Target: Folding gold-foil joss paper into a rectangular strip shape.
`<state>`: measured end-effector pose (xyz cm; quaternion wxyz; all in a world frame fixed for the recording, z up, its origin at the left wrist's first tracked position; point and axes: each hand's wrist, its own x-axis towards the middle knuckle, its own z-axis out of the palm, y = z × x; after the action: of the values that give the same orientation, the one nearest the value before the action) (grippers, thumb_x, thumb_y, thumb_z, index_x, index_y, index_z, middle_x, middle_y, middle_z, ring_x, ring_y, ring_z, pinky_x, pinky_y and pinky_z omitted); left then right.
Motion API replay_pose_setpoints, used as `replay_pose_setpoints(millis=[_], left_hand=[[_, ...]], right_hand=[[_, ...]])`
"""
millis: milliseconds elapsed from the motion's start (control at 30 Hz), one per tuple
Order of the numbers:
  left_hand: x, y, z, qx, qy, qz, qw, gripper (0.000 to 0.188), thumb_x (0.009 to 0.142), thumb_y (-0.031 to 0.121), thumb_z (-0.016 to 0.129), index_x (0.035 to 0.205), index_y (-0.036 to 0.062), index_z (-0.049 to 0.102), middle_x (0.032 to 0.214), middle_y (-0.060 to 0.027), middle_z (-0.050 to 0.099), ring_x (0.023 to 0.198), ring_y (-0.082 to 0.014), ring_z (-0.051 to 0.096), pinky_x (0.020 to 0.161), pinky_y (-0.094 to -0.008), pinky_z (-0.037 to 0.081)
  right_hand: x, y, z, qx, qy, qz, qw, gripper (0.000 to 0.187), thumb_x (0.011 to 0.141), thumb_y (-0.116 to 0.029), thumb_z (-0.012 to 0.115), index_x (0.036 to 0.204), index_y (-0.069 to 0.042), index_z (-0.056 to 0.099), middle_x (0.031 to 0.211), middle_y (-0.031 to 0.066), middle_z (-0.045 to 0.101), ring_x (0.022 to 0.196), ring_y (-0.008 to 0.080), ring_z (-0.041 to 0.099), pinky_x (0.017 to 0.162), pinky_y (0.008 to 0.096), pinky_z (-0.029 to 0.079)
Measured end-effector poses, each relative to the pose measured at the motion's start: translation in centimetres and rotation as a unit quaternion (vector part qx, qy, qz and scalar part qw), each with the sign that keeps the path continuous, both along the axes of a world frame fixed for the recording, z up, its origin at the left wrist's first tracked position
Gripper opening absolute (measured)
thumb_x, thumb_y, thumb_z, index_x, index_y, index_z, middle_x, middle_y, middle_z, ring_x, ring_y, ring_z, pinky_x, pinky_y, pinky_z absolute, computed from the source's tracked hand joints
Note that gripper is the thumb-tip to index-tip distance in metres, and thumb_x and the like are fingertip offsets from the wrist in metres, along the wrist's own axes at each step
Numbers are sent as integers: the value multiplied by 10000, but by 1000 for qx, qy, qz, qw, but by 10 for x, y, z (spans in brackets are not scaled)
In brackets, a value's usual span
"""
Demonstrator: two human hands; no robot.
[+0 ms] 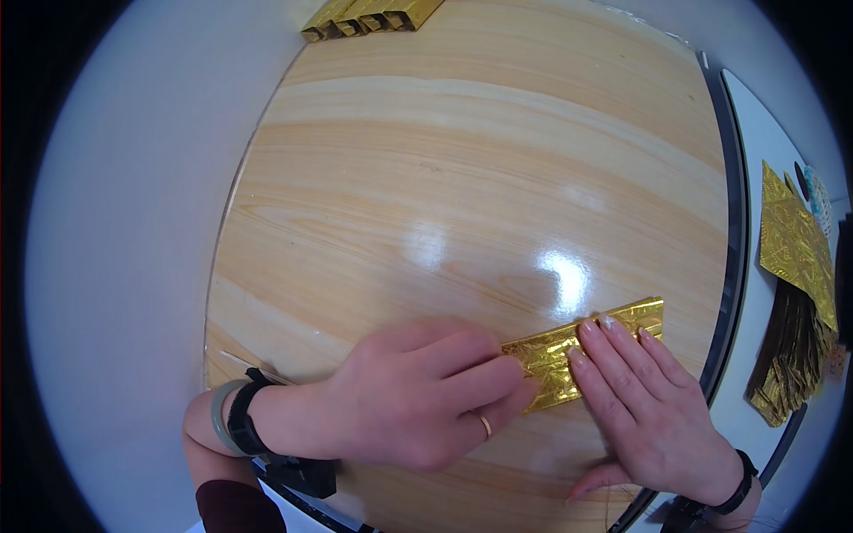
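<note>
Head view, and from where I stand the gold foil strip [548,362] lies folded on the table [498,178], its right end tipped a little away from the person. On that right part rests the right hand [641,404], flat, its fingers straight and unclenched, thumb spread off the strip's near edge. At the strip's left end the left hand [431,395] bends over it, fingers curled in; their tips are hidden, so I cannot tell whether they grip the foil or only press it.

To my eye the step is flattening a fold. Done well, it wants the long edges lined up, the flat hand bearing down evenly, and the other working along the crease without dragging, since thin foil would likely wrinkle.

Around the strip the table shows glossy pale wood grain, with glare [566,280] just beyond. Well past the strip, leftward, sit folded gold pieces [373,19]. To its right, past dark edging [734,178], a patterned gold sheet [797,244] overlaps a dark fanned stack [786,351] on a white surface [749,240]. A pale wall [133,222] stands well left of the strip.
</note>
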<state>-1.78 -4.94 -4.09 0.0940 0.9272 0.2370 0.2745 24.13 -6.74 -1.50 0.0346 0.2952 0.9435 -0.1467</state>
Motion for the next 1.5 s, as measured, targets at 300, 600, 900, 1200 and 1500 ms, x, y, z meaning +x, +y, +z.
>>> replay_pose_setpoints(millis=[300,600,900,1200,1500], left_hand=[[0,-5,-2,31,28,-2,999,211,639,76,764,847,55,738,910,-27,656,730,-149,597,531,-234,500],[-6,-4,2,83,76,-16,994,174,672,73,743,822,-6,704,1040,-91,696,761,-157,610,602,-237,533],[-3,-7,10,-2,87,-44,995,216,662,59,727,845,-49,685,931,-92,638,772,-182,627,550,-258,535],[5,-8,7,20,68,0,997,232,680,47,778,903,13,726,783,-11,531,661,-125,581,467,-222,468],[7,-4,7,-18,63,2,998,230,696,103,802,896,21,724,806,-15,540,651,-136,580,459,-227,470]], right_hand=[[0,-4,-2,7,6,-13,1000,1103,642,-739,599,1365,77,435,1425,262,432,1359,380,393,1148,464,229],[-2,-4,0,-8,-16,-33,999,1031,702,-732,561,1423,-10,413,1486,145,406,1397,265,361,1164,393,217],[-2,-3,2,-1,-13,-36,999,1018,705,-728,560,1419,-16,424,1478,138,419,1386,264,375,1158,390,233],[-1,0,6,-2,-33,-23,999,1010,722,-720,554,1426,-13,403,1492,132,398,1390,255,361,1146,386,249],[1,-2,-4,-14,27,-23,999,1007,755,-702,560,1402,52,396,1495,149,387,1413,255,328,1164,386,229]])
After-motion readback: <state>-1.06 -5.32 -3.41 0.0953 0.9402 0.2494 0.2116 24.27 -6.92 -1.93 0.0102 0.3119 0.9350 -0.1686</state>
